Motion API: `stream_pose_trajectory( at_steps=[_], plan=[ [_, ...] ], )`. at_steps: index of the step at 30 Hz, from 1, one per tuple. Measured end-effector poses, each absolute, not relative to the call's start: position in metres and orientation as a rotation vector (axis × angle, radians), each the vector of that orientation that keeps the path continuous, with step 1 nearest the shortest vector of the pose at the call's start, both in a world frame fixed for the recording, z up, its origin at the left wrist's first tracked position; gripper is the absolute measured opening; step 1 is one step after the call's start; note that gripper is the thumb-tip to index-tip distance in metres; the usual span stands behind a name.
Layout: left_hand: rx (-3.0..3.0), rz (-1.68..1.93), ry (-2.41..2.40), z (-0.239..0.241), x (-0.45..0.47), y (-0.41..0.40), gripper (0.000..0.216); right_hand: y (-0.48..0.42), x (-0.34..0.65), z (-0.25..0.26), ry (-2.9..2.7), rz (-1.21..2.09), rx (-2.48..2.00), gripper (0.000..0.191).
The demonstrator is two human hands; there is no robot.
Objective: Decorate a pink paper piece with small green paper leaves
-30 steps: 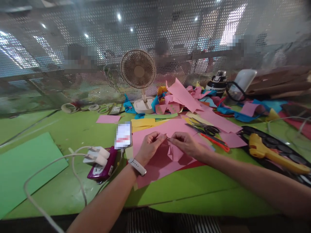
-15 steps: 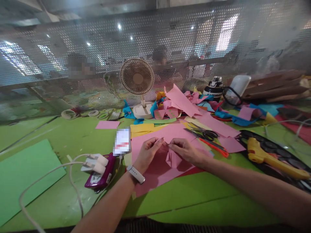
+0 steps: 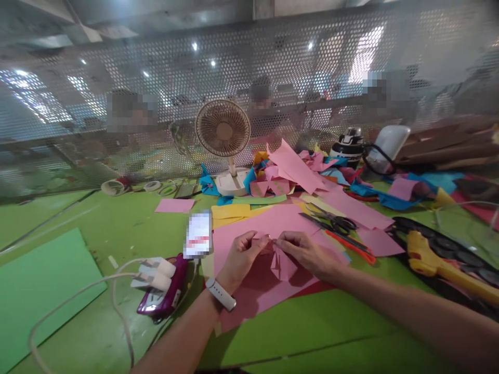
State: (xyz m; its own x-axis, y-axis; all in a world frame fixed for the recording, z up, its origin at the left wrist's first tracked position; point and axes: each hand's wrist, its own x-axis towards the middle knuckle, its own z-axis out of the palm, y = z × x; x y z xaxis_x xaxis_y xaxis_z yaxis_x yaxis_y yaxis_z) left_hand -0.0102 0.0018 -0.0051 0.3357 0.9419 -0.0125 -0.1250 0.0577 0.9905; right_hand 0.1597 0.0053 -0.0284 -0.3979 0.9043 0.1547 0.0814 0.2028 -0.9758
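A folded piece of pink paper [image 3: 284,265] is pinched between my two hands, above a large pink paper sheet [image 3: 249,304]. My left hand [image 3: 244,258], with a white band at the wrist, closes thumb and fingers on its left side. The fingers of my right hand [image 3: 302,252] pinch it at the top, close to the left fingertips. Folded flaps hang below the pinch; the exact fold between the fingertips is hidden. Black scissors [image 3: 343,224] and an orange utility knife [image 3: 354,246] lie on the paper just right of my right hand.
Left of the hands are a phone [image 3: 198,234], a purple power strip [image 3: 163,296] with cables, and green paper [image 3: 47,291]. Behind stand a fan [image 3: 223,130] and a heap of paper scraps [image 3: 296,166]. A yellow glue gun [image 3: 440,265] rests on a black tray [image 3: 463,249] at right.
Both hands keep their pinch on the folded pink paper, with hardly any movement of the fingers. The whole view has shifted slightly, so everything appears a little lower and further right.
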Motion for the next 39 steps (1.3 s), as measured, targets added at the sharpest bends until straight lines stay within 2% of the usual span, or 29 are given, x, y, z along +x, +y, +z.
stream_pose_trajectory(
  at_steps=[7, 22, 39],
  plan=[
    [1.223, 0.988, 0.873, -0.0042, -0.0115, 0.0021, 0.019, 0.0051, 0.159, -0.0271, -1.626, 1.356, -0.955, 0.036],
    [1.312, 0.949, 0.999, -0.0051, -0.0162, 0.0069, 0.033, 0.0078, 0.1568, -0.0265, -1.621, 1.428, -0.998, 0.036],
    [1.305, 0.918, 1.032, -0.0087, -0.0181, 0.0075, 0.033, 0.009, 0.1565, -0.0339, -1.595, 1.484, -1.021, 0.034]
  ],
)
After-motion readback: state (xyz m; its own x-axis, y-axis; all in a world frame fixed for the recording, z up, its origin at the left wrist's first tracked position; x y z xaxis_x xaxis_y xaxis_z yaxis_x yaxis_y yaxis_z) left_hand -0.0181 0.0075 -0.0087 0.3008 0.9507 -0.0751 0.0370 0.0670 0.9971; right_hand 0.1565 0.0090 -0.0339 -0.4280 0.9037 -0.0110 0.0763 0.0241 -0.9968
